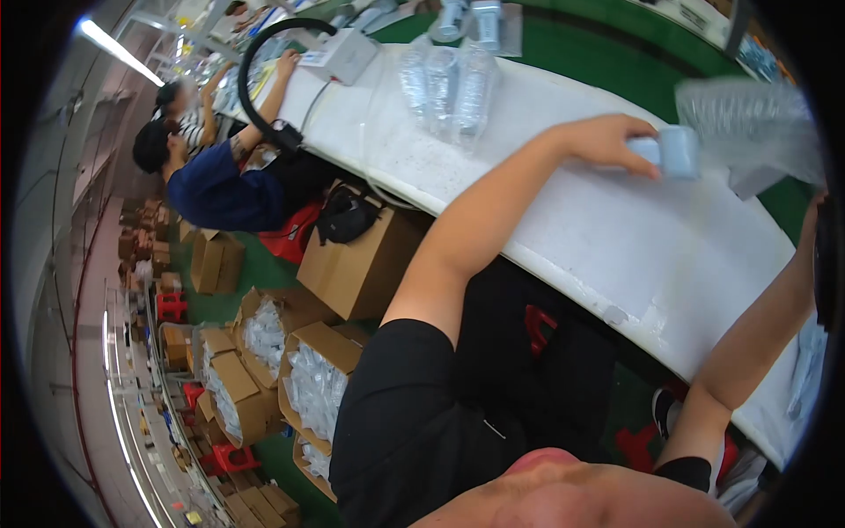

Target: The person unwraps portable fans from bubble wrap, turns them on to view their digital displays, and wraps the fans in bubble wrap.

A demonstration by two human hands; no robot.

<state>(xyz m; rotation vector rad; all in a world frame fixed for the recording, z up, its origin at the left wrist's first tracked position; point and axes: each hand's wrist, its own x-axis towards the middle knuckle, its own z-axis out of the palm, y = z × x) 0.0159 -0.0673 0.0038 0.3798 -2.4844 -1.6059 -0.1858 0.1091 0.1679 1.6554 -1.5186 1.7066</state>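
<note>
My left hand (pixel 607 143) reaches over the white table, its thumb and fingers closed around a light blue plastic device (pixel 678 152) with a blocky, rounded end. Just right of the device is a clear, ribbed plastic bag or wrap (pixel 748 119), blurred, with a pale grey block (pixel 755 180) below it. My right forearm (pixel 761 339) runs up to the right edge of the view. There the right hand is mostly cut off and its fingers do not show, so I cannot tell whether it touches the clear plastic.
Several light blue pieces in clear wrap (pixel 449 88) lie on the white table (pixel 563 255). A white box (pixel 339 57) stands near a black curved tube. A co-worker in a blue shirt (pixel 229 194) sits left. Open cartons (pixel 317 387) of plastic-wrapped items stand below the table's edge.
</note>
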